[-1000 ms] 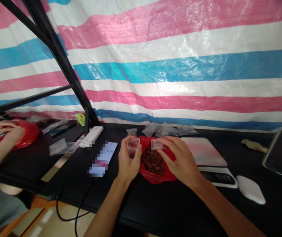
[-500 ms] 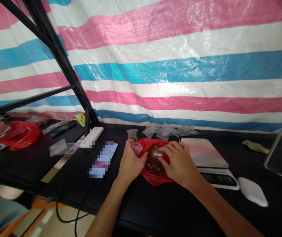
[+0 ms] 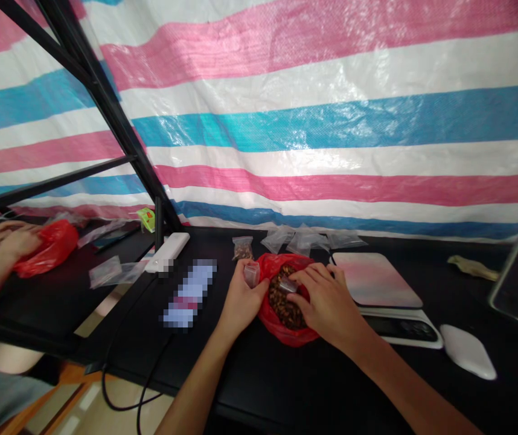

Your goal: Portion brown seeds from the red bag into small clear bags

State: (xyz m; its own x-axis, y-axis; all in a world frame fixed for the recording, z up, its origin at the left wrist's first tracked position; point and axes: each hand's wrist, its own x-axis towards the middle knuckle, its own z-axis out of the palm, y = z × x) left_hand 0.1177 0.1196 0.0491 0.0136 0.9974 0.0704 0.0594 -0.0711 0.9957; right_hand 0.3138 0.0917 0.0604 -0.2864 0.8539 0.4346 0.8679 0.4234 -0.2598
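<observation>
Fingers [image 3: 310, 279] of the right hand [image 3: 329, 305] curl around a small clear plastic cup [image 3: 288, 285] among brown dried pieces [image 3: 281, 305] in a red plastic bag [image 3: 281, 334]; the left hand [image 3: 241, 308] clasps a second cup [image 3: 252, 274] at the bag's left edge. A slip could scatter pieces towards the digital scale [image 3: 399, 328], right.

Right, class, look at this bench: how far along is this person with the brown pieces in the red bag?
Done: one small clear bag behind the red bag already holds brown pieces. In hand: the left hand holds a small clear cup, and the right hand holds a second cup down among the brown pieces in the red plastic bag. Left: a large pile remains there, and the clear bags along the back look empty.
</observation>
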